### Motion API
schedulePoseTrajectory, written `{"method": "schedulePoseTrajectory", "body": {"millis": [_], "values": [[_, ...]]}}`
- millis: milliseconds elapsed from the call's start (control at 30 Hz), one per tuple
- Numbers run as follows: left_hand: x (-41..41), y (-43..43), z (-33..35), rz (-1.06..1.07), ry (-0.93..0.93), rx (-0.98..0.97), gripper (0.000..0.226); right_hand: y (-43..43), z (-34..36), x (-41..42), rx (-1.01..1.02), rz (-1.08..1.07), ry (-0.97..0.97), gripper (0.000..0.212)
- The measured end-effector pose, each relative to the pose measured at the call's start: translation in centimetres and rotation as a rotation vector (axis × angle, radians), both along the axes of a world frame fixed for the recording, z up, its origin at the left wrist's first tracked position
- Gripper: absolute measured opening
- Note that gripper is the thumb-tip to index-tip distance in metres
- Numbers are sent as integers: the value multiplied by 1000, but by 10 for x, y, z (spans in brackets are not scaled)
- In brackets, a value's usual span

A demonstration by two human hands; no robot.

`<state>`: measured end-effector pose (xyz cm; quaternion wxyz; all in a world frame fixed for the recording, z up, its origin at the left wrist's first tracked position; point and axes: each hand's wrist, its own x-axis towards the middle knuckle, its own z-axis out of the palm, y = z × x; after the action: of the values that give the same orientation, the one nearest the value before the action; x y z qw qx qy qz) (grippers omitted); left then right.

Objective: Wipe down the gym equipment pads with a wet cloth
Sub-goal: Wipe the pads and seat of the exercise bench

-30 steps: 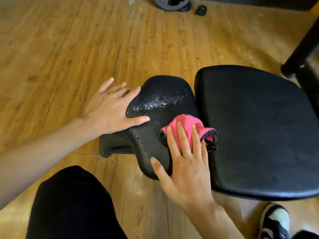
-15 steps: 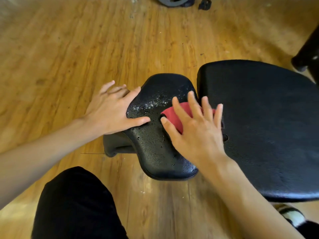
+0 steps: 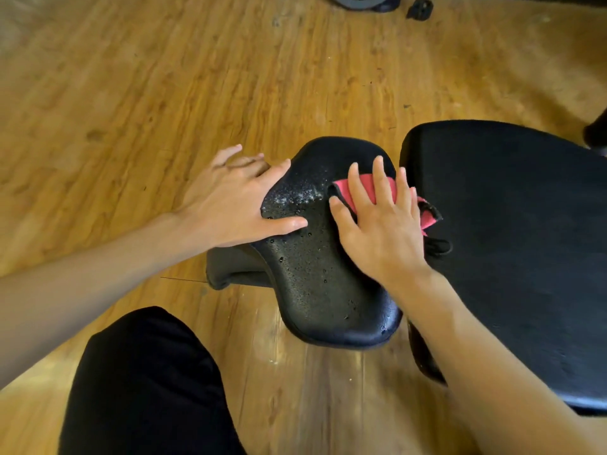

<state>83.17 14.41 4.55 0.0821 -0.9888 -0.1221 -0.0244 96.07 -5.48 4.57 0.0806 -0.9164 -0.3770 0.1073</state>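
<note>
Two hands down on the small pad (image 3: pixel 315 277), head view only. Left hand (image 3: pixel 230 205): flat, fingers spread, braced on the pad's 9 o'clock edge with the thumb lying across the top; same spot as a second ago. Right hand (image 3: pixel 384 231): flat too, fingers straight and apart, pressing the cloth (image 3: pixel 368 190) onto the pad near 1 o'clock, hard by the gap to the large pad (image 3: pixel 512 241) at 3 o'clock. Gone up from the pad's middle toward 12 o'clock over the last second, taking the cloth along under the palm; a pink corner sticking out on the hand's 3 o'clock side.

For the task, by judgement: one upward stroke made along the pad's right strip. Droplets (image 3: pixel 295 198) thick at 11 o'clock, just left of the cloth, and scattered toward 6 o'clock, so the left half apparently not yet wiped. Large pad dry-looking, probably untouched. Floor (image 3: pixel 164 77) beneath; a dark knee (image 3: pixel 141 382) at 7 o'clock.
</note>
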Motion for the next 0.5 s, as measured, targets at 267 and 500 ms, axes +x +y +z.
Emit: {"method": "schedulePoseTrajectory", "body": {"millis": [267, 500], "values": [[0, 0, 3, -21, 19, -32, 118, -60, 3, -74, 75, 30, -22, 84], [-2, 1, 1, -40, -7, -26, 115, -42, -1, -52, 10, 29, -47, 77]]}}
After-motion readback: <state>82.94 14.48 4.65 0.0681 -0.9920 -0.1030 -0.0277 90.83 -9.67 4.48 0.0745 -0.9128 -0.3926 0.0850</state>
